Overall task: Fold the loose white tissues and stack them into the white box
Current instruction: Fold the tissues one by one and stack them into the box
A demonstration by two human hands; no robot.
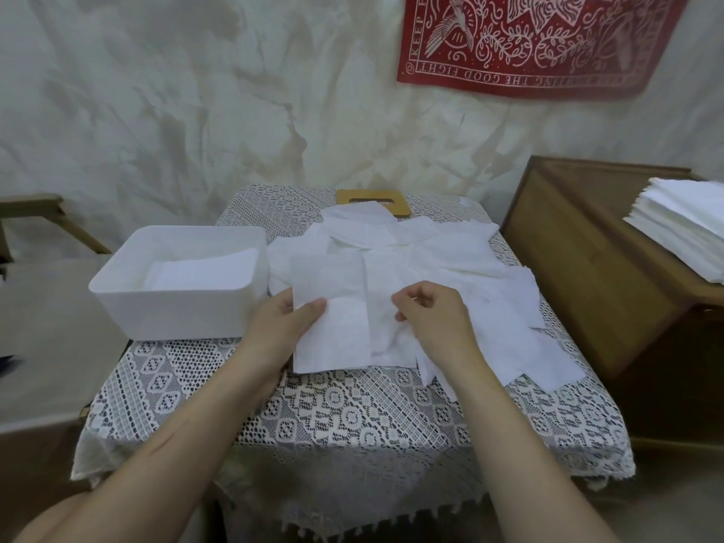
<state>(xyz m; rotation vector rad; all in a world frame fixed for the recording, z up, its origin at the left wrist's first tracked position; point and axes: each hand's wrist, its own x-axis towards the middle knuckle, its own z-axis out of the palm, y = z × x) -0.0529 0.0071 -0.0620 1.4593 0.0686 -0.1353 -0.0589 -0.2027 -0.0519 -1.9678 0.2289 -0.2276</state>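
On the near middle of the lace-covered table (352, 417), the left hand (282, 327) is gripping the left edge of a flat tissue (337, 331), its thumb lying on top of the paper and its fingers going out of sight underneath. Just to the right, the right hand (435, 319) is resting on the same sheet with its fingers curled in toward the thumb, pinching at the paper where a crease is running away from the person. Behind and to the right of both hands, the loose tissues (431, 244) are lying spread in an overlapping heap across the far and right parts of the table. At the left, touching the heap's edge, the white box (117, 299) is sitting open, and folded tissues (203, 272) are lying flat inside it toward its right wall. A wooden lid (348, 195) with a slot is peeking out from under the heap at the far edge. A wooden cabinet (587, 268) is standing to the right, carrying a tall stack of white sheets (681, 229). A red banner (529, 45) is hanging on the far wall.
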